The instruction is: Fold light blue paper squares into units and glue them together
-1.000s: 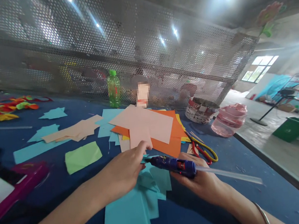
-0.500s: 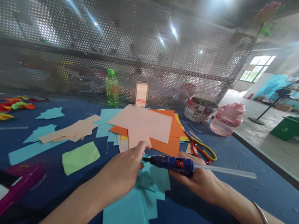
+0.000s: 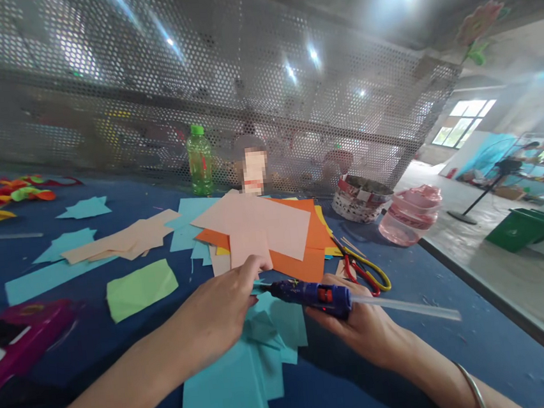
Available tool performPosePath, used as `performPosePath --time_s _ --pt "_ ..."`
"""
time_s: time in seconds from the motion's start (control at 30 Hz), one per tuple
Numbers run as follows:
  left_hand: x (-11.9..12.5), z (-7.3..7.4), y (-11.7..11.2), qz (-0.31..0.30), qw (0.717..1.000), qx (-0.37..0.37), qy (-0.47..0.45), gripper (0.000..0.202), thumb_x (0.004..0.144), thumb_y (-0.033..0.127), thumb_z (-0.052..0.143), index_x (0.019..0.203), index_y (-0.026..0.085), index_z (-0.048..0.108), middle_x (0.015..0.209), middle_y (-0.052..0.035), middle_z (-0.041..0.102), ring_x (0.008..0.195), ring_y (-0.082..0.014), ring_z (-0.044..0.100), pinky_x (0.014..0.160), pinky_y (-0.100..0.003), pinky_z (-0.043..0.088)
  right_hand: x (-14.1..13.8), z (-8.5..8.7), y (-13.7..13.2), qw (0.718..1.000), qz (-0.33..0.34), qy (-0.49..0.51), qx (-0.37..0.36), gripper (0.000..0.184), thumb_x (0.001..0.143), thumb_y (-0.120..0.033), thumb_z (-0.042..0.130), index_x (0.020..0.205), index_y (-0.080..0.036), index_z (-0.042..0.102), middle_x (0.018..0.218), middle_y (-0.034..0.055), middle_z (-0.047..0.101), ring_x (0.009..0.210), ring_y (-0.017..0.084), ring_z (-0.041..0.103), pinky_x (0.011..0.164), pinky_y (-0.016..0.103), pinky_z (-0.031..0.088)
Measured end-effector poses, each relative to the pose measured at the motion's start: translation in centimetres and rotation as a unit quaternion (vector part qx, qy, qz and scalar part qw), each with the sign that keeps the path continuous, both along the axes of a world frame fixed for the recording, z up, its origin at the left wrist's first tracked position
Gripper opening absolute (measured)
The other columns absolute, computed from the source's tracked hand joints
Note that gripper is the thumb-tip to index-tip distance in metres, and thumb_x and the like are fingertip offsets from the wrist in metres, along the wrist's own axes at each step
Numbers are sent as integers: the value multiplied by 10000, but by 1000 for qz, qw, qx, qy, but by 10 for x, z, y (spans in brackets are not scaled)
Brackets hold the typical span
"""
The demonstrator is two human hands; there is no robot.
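In my right hand (image 3: 360, 324) is a dark blue hot glue gun (image 3: 310, 295), held with the fingers wrapped round it. A clear glue stick (image 3: 407, 308) juts from its back end. My left hand (image 3: 224, 305) is closed in a pinch at the nozzle, with a sliver of blue paper (image 3: 258, 289) showing between its fingers; the rest of that piece is hidden. Below the hands lie several light blue sheets (image 3: 222, 388). Just beyond my left hand, pale pink paper (image 3: 254, 222) rests on orange sheets (image 3: 320, 234).
Red-and-yellow-handled scissors (image 3: 372, 274) lie right of the papers. Behind stand a green bottle (image 3: 200, 163), a round patterned container (image 3: 360, 198) and a pink jug (image 3: 410, 216). At left are green paper (image 3: 140, 290), a magenta object (image 3: 34, 333) and a perforated metal screen (image 3: 145, 88) across the back.
The whole view has shifted slightly, so things appear a little further left. Both hands keep nearly the same pose, with the glue gun nozzle still at my left fingertips.
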State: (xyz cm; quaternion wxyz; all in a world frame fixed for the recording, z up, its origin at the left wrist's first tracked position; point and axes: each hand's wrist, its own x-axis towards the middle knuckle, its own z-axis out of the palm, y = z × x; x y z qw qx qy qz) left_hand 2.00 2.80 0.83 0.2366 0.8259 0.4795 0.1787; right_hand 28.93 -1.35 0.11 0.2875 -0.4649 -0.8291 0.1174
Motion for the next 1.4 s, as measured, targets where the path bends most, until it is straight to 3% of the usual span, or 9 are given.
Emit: performPosePath --time_s 0.2,0.53,0.73,0.93,1.07,1.13,1.27,1.4 --pt "0 10 -1 -22 998 -23 55 448 936 267 387 1380 254 449 1213 -151 715 1090 -350 708 827 -381 502 2 1 0 1000 -8 -9 -2 243 1014 -371 572 825 -220 548 760 9 628 642 152 544 612 275 427" --pt "-4 6 1 -7 1000 13 26 457 931 315 428 1375 247 512 1066 -119 759 978 -324 725 784 -345 481 3 1 1 1000 -20 -4 -12 234 1012 -386 565 850 -218 561 784 16 644 679 165 574 642 283 438" --pt "-4 14 1 -9 998 -3 57 461 945 324 379 1386 239 482 1024 -133 741 1026 -349 716 810 -376 492 4 1 2 999 -28 11 15 241 1005 -387 565 834 -217 568 780 21 652 683 174 584 659 294 443" --pt "-7 12 1 16 998 50 21 428 965 341 364 1367 262 488 1234 -147 735 1057 -353 721 772 -382 501 4 3 3 999 -53 2 9 258 984 -406 585 827 -204 616 787 30 674 701 183 575 716 324 465" --pt "-9 16 3 23 998 48 18 418 963 396 377 1337 265 507 1295 -150 724 1077 -367 728 779 -410 531 7 4 7 995 -63 52 -55 247 963 -411 610 862 -193 665 811 39 707 718 182 614 684 303 487" --pt "-11 17 4 21 999 39 16 419 956 403 394 1335 265 509 1317 -150 717 1120 -373 720 812 -427 541 9 5 11 982 -91 110 -123 254 930 -448 649 917 -195 668 695 1 664 601 154 585 582 273 472" --pt "-14 14 9 22 998 51 5 421 935 412 409 1313 263 521 1304 -152 719 1073 -376 726 799 -435 528 14 10 20 918 -160 246 -268 387 828 -550 712 973 -214 586 525 -73 570 395 123 504 417 240 416" --pt "-14 12 12 25 997 66 -18 375 919 453 426 1221 259 535 1161 -133 752 962 -361 731 744 -408 498 28 17 26 895 -199 314 -247 455 716 -600 773 868 -211 592 573 -56 580 481 133 559 455 248 478"
